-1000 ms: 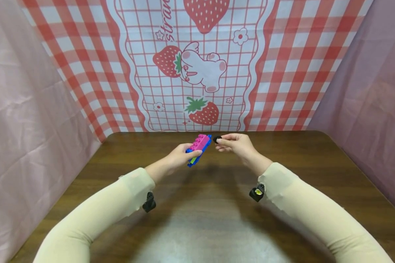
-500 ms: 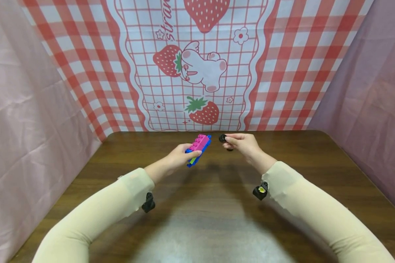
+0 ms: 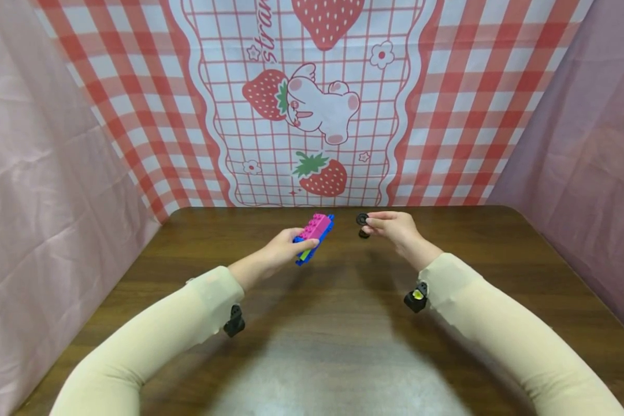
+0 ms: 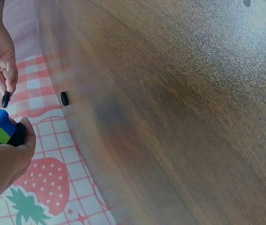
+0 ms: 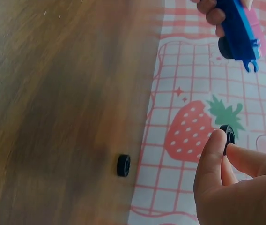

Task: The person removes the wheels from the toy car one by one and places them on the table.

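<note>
My left hand [image 3: 278,249] grips a toy car body of building bricks [image 3: 317,226], with a pink studded brick on top, a lime layer and a blue base. In the right wrist view, a black wheel [image 5: 225,48] sits against the side of the blue base [image 5: 240,33], near the left fingers. Between thumb and fingers, my right hand [image 3: 399,229] pinches a small black ring-shaped wheel [image 3: 361,219], held up to the right of the car body and apart from it. Another black wheel [image 5: 123,166] stands on its tread on the table, below the right fingertips.
The brown wooden table [image 3: 312,323] ends at a red-and-white checked cloth [image 3: 447,144] printed with strawberries. Pink curtains [image 3: 47,190] hang at both sides. A small black camera [image 3: 416,297] is strapped at each wrist.
My right hand has drawn away to the right from the car body, still pinching the wheel. The wheel on the table has come into view beneath it. The left hand stays nearly still.
</note>
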{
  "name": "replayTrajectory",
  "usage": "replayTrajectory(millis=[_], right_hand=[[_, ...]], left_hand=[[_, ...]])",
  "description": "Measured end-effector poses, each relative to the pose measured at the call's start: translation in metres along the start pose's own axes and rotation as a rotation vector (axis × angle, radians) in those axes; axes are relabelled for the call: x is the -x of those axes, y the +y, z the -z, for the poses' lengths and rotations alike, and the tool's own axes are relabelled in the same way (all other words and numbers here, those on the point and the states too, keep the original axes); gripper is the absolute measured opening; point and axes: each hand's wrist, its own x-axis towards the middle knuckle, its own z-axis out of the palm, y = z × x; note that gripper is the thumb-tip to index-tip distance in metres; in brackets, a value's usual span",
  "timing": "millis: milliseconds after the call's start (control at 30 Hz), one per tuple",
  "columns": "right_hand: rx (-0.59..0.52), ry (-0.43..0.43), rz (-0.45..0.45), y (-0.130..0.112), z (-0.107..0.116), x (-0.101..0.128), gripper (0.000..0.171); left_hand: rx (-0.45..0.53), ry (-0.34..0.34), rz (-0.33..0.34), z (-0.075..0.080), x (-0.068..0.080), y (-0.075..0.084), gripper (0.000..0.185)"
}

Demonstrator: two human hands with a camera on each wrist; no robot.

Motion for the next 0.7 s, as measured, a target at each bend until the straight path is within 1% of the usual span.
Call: replayTrajectory(millis=[200,333,433,533,667,700], right_hand=[[0.032,0.034,-0.031,0.006,0.01,-0.01,0.041],[0.04,0.034,-0.049,0.011,0.018,-0.018,0.042],[0.026,0.027,-0.065,0.016,0.024,-0.023,0.043],[-0.027,0.02,-0.08,0.02,0.029,-0.027,0.045],[-0.109,0.012,-0.09,0.025,0.032,-0.033,0.046],[-0.116,0.016,-0.095,0.026,0.033,-0.034,0.046]], left_hand=[[-0.004,0.002,0.006,0.001,0.001,-0.001,0.044],[-0.011,-0.003,0.009,0.001,0.002,-0.001,0.043],[-0.008,-0.005,0.01,0.001,0.002,-0.001,0.041],[-0.001,-0.004,0.008,0.001,0.001,-0.002,0.041],[0.008,-0.008,-0.012,0.002,-0.002,-0.004,0.042],[0.009,-0.009,-0.016,0.002,-0.002,-0.005,0.041]])
